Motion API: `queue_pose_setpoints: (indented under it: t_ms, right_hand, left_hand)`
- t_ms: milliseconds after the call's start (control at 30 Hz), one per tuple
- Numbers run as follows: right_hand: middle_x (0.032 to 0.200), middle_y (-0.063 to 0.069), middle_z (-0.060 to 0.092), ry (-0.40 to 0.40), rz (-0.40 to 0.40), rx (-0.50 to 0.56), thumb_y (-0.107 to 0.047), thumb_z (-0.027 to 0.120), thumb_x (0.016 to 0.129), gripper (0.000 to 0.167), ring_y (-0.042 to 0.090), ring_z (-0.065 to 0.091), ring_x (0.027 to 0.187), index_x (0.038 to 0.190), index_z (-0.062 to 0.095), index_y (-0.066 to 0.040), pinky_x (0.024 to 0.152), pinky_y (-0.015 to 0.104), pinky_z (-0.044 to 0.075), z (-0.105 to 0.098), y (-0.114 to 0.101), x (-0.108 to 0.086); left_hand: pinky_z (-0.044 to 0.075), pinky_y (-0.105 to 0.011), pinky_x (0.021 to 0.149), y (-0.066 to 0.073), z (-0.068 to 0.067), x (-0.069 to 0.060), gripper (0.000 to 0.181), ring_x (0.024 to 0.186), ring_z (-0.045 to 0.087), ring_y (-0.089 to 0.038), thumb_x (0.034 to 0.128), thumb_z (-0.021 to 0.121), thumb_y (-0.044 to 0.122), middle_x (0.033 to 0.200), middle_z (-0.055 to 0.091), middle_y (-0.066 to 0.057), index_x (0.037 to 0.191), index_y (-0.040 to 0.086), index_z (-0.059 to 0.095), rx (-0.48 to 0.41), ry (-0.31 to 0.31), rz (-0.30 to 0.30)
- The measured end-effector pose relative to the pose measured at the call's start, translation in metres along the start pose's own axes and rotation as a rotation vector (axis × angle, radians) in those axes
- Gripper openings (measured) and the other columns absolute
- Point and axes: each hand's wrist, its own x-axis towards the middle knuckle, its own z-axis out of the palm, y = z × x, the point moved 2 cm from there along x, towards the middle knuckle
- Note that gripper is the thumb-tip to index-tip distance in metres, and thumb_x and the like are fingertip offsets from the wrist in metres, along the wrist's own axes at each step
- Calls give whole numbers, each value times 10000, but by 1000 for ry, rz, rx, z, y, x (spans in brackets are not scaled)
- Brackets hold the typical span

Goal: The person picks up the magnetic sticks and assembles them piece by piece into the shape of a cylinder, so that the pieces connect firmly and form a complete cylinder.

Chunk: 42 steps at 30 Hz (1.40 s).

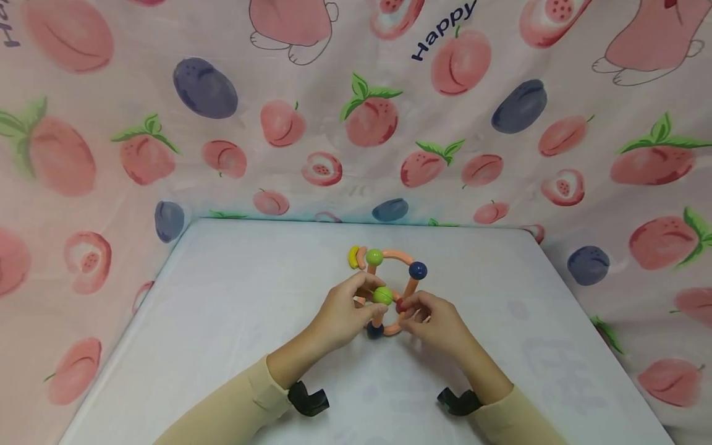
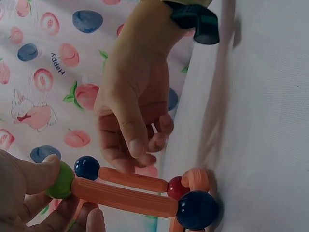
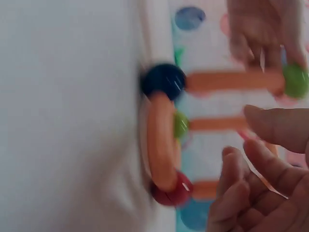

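A frame of orange rods joined by coloured balls stands on the table. My left hand (image 1: pixel 346 314) pinches the green ball (image 1: pixel 382 295) on top of one upright orange rod (image 2: pixel 125 197); that rod's lower end meets a dark blue ball (image 2: pixel 197 210). Close to another upright rod (image 2: pixel 133 180), between a red ball (image 3: pixel 173 188) at the base and a blue ball (image 1: pixel 418 271) on top, is my right hand (image 1: pixel 436 318). Its fingers are loosely bent with nothing visible in them; contact with the rod cannot be told. A curved orange rod (image 3: pixel 161 140) links base balls.
Behind the frame's left side lie a small yellow curved piece (image 1: pixel 353 256) and an orange curved piece (image 1: pixel 361 257). A further green ball (image 1: pixel 374 257) tops the back left upright. The white table (image 1: pixel 222 278) meets a fruit-printed cloth (image 1: pixel 328 123) behind.
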Motion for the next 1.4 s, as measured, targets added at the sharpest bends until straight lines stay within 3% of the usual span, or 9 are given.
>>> queue_pose_setpoints:
  t_ms: [133,267,467,600,700,900,1033,1200,1400]
  right_hand:
    - [1052,32,745,6,-1,85,-122,893,872,449,158,662,824,1287,722,-107,662,238,553,17,-3,-3]
    - [1165,79,762,32,-10,160,-89,905,849,484,167,690,809,1294,723,-143,663,234,560,27,-5,-2]
    - [1072,42,790,47,-45,205,-127,895,882,331,131,678,677,1187,773,-167,558,245,550,38,-7,2]
    - [999,14,784,64,-26,198,-141,896,884,221,115,654,642,1072,786,-179,542,244,540,41,-8,2]
    - [993,21,774,63,3,206,-121,898,878,216,132,644,638,1050,784,-187,538,250,537,41,-8,2]
    - [1021,39,762,52,30,216,-126,895,883,228,166,635,660,1071,783,-189,535,254,531,42,-9,2]
    - [1030,48,758,44,41,214,-118,893,883,230,181,638,692,1069,779,-194,545,252,535,44,-9,2]
    - [1022,54,753,47,28,218,-114,896,879,225,183,642,707,1060,779,-180,552,253,538,44,-11,1]
    - [1015,47,747,49,13,212,-104,897,873,229,175,657,721,1056,778,-174,571,252,551,45,-12,1]
  left_hand:
    - [579,-338,908,0,0,2,314,1129,686,-107,983,803,178,1215,713,108,1257,265,677,20,4,4]
    - [592,-312,887,1,-1,2,338,1121,684,-121,980,805,167,1228,715,78,1283,241,673,24,12,-6]
    - [624,-274,753,1,-2,3,337,1115,694,-167,969,811,151,1223,730,40,1272,227,684,-27,-9,-19]
    - [628,-289,825,3,-9,4,393,1156,710,-205,953,821,119,1248,745,18,1311,197,680,-29,-40,-18]
    - [622,-327,882,0,-22,8,404,1164,724,-242,941,817,62,1257,752,-30,1313,150,685,-2,-33,-4]
    - [629,-367,863,-25,-54,35,267,1061,735,-224,969,773,51,1204,773,-60,1220,131,731,77,75,-77]
    - [636,-383,889,-50,-65,59,249,1092,735,-256,995,747,68,1246,760,-98,1242,93,730,139,112,-141]
    - [629,-410,921,-77,-64,87,291,1197,711,-309,1036,699,105,1348,719,-103,1326,112,720,214,76,-208]
    - [544,-525,1106,-94,-57,109,342,1347,639,-352,1073,612,134,1447,669,-156,1399,175,706,276,7,-253]
